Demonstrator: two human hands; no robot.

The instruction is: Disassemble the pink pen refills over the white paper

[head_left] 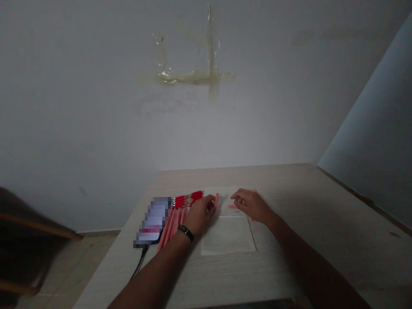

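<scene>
My left hand (200,213), a black band at its wrist, is closed with thumb and fingers pinching a short pink stick-like piece (216,199). That piece stands roughly upright above the paper; whether it is a cap or a pen part is too small to tell. My right hand (252,205) has its fingers curled together to the right. Just below its fingertips shows another pink piece (232,207); I cannot tell if the hand touches it. Several long pink pens or sticks (172,227) lie beside my left wrist, with red pencil-like items (188,200) behind them.
A phone with a blurred screen (153,221) lies at the left, its black cable (140,261) running towards the table's edge. A pale flat sheet or pouch (227,240) lies before my hands. More pink bits (255,191) show behind my right hand. A taped wall (270,120) stands behind the table.
</scene>
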